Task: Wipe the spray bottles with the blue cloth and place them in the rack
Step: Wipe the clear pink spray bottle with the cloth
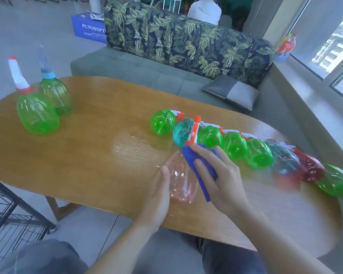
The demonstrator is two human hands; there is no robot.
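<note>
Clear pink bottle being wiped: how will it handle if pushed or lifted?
The clear pink bottle looks empty and thin-walled, so probably light and squashable. Its rounded body lies sideways, so it may roll once the left hand lets go. Its glossy plastic is likely slippery.

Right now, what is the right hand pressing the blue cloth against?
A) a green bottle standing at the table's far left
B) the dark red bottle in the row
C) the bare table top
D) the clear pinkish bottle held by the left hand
D: the right hand holds the blue cloth on the clear pinkish bottle, which the left hand steadies over the table.
</note>
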